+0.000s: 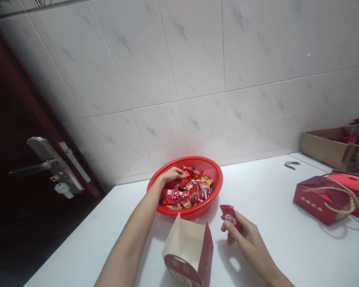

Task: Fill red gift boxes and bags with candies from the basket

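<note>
My left hand (pixel 172 174) reaches over the rim of a red plastic basket (pixel 208 207), its fingers closed on a small orange-red candy packet (pixel 185 174). Wrapped candies (pixel 194 194) in red, pink and gold fill the basket. To the right of an open gift box, my right hand (pixel 242 231) pinches a red wrapped candy (pixel 229 217) between thumb and fingers, above the table. The open red gift box (pixel 206 255) stands in front of the basket, flaps up, with its pale inside showing and no candy visible in it.
Red gift boxes (pixel 320 199) with twine handles stand at the right. Behind them is a cardboard carton (pixel 326 147) holding red things. A dark ribbon piece (pixel 292 164) lies on the white table (pixel 257 179). A tiled wall (pixel 197 79) rises behind; a dark door (pixel 24 207) is at left.
</note>
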Tool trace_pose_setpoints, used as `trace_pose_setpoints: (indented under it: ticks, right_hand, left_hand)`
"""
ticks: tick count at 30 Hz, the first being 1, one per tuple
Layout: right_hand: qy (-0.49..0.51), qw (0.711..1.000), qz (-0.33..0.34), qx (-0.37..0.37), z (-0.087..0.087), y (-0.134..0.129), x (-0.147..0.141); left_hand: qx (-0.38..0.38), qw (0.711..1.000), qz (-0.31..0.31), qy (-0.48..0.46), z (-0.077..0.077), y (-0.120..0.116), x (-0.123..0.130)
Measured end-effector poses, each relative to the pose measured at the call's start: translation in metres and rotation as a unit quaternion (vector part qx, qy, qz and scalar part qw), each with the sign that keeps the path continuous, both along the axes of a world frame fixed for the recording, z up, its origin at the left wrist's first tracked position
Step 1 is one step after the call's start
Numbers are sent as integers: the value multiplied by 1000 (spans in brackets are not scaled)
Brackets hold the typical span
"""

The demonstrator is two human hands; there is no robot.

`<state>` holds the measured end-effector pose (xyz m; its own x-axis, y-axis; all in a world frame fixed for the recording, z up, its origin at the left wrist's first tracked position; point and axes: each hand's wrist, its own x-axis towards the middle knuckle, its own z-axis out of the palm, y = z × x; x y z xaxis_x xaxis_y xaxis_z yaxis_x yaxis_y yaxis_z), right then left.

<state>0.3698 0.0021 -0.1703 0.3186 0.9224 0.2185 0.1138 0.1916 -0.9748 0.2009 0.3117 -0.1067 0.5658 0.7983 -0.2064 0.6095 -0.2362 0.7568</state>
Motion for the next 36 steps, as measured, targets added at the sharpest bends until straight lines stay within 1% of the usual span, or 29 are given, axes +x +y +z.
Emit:
trace_pose_setpoints:
  ticks: [5,7,12,17,19,26,31,33,36]
  right_hand:
    - [-10,1000,2,-2,0,-1,2]
    - [-13,1000,1,-6,-2,0,3]
    - [-14,1000,6,-15,-4,1,4]
    - [-12,1000,8,-22,-1,-1,4]
    - [-11,1000,8,-25,-2,0,4]
    - [-18,1000,3,-21,-4,1,4]
    - [-27,999,4,-22,-3,0,4]
    - [-28,999,6,-21,-2,0,4]
    - [-27,999,6,-22,-2,0,4]
  left_hand:
    - [-43,997,-16,-65,11,-10,0]
    - [-34,995,-22,-87,15,-13,2]
    - [18,994,-10,-112,22,-21,7]
    - [34,990,-50,-127,24,-28,10]
    - [41,988,-58,-135,23,-28,10]
    - [88,988,-45,-122,20,-30,7]
    - [145,989,-19,-34,11,-26,2]
    - [142,990,-12,-11,5,-19,0]
    - [129,991,-18,21,-4,-9,2]
